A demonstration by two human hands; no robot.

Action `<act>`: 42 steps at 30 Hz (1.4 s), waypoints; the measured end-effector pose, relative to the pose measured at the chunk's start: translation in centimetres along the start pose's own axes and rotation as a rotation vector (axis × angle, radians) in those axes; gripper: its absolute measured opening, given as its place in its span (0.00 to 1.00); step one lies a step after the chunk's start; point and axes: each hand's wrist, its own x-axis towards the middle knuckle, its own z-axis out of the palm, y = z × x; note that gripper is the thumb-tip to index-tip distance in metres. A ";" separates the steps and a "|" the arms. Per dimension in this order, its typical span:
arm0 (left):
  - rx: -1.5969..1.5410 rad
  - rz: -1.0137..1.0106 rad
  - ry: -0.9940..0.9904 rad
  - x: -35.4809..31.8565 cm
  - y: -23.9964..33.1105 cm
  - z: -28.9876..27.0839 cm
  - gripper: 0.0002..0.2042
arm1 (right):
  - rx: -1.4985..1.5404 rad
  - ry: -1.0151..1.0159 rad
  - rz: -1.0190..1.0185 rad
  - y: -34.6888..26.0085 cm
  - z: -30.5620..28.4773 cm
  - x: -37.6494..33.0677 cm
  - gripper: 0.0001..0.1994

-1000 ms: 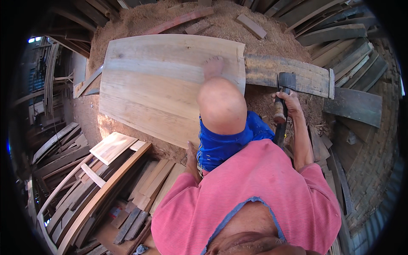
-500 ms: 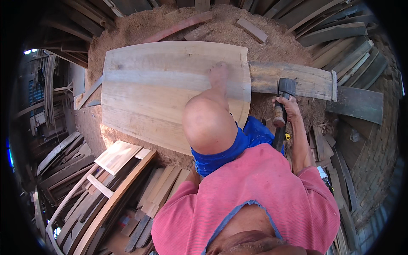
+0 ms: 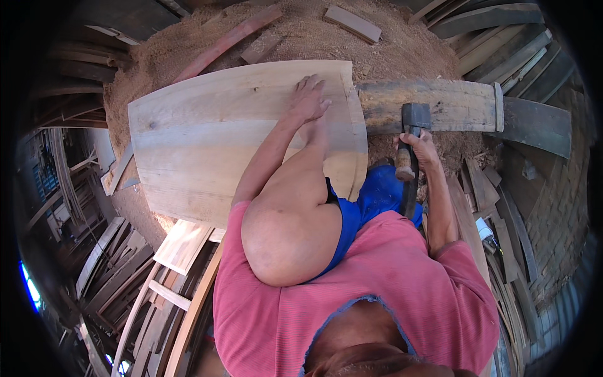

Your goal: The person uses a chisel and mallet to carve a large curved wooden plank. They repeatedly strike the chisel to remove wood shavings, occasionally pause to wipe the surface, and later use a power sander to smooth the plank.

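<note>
A wide pale wooden plank lies across the middle of the view, over sawdust. My left hand rests flat on its right part with fingers spread, and my raised left knee is over the plank's near edge. My right hand grips the wooden handle of a hatchet, whose dark metal head sits against a thick weathered log at the plank's right end.
Sawdust covers the ground behind the plank, with loose boards on it. Stacked planks and offcuts lie at the lower left. More dark boards pile up on the right.
My left knee has dropped lower in the view, uncovering my left hand flat on the plank. The hatchet and right hand stay by the log.
</note>
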 end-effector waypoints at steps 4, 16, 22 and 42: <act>0.155 0.041 -0.342 2.9 1.6 0.5 0.43 | 0.062 0.082 0.056 -0.6 -0.3 -0.4 0.14; 0.247 0.048 -0.434 1.0 2.4 0.3 0.40 | 0.194 0.128 0.067 3.6 2.3 -1.7 0.10; 0.259 0.049 -0.358 -0.1 2.5 0.8 0.34 | 0.261 0.089 0.091 5.7 1.8 -5.0 0.10; 0.331 -0.496 0.339 -2.3 4.8 5.8 0.10 | 0.392 0.168 0.155 11.7 -5.8 -7.1 0.10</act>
